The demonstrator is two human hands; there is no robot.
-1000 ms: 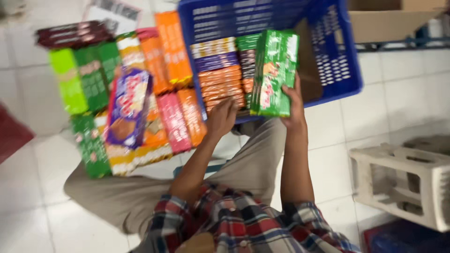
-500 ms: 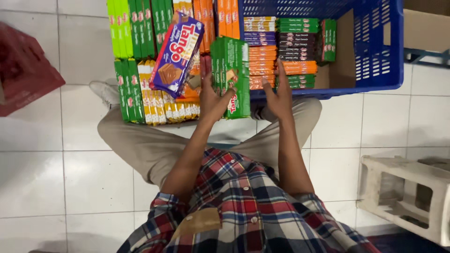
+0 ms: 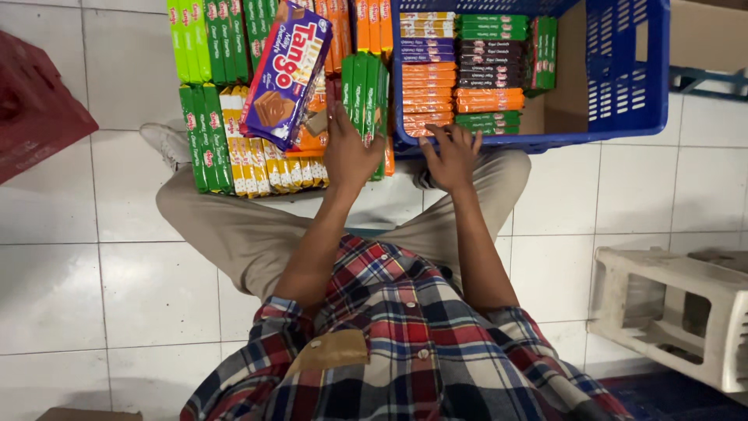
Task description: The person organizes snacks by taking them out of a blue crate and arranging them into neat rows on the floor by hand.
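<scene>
Wafer packs (image 3: 436, 86) in blue crate (image 3: 623, 117)

The person wears a plaid shirt (image 3: 405, 351) in red, navy and white with rolled sleeves, a tan chest pocket (image 3: 331, 351), and khaki trousers (image 3: 234, 226).

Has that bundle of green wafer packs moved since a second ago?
Yes. The green wafer packs went from over the blue crate's front rim to the floor stack left of it, under the left hand.

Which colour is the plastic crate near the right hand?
Blue; the crate shows best in the head view.
</scene>
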